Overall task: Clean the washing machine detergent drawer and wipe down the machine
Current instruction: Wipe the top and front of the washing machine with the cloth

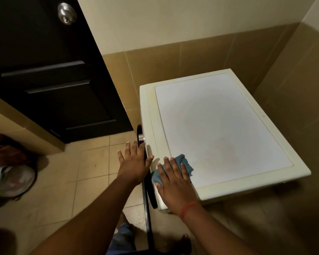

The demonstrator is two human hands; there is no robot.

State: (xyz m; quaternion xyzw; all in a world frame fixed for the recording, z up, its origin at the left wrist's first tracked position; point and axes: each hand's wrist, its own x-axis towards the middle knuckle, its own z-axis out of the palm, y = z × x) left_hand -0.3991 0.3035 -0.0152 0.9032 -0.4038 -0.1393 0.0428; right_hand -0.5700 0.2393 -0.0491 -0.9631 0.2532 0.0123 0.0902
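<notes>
A cream washing machine (219, 126) stands in the tiled corner, seen from above, its flat white top bare. A crumpled blue cloth (184, 164) lies on the near left corner of the top. My right hand (173, 183) presses flat on the cloth with straight fingers. My left hand (134, 162) hovers with fingers spread at the machine's front edge, over the dark open door (147, 190) of the machine. The detergent drawer is out of sight.
A dark wooden door (50, 70) with a round metal knob (66, 13) stands at the left. Beige tiles cover the floor (63, 181) and walls. Clothes or bags (9, 170) lie on the floor at far left. My knee shows at the bottom.
</notes>
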